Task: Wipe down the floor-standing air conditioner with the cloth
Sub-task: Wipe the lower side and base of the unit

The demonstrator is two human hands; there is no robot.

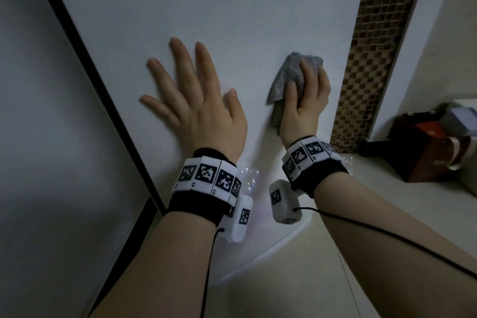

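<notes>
Both hands meet the air conditioner: left hand flat, right hand gripping the cloth.

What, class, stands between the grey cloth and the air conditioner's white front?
Nothing visible. The right hand holds the cloth against the air conditioner. The left hand rests flat on it too, left of the cloth and apart from it.
</notes>
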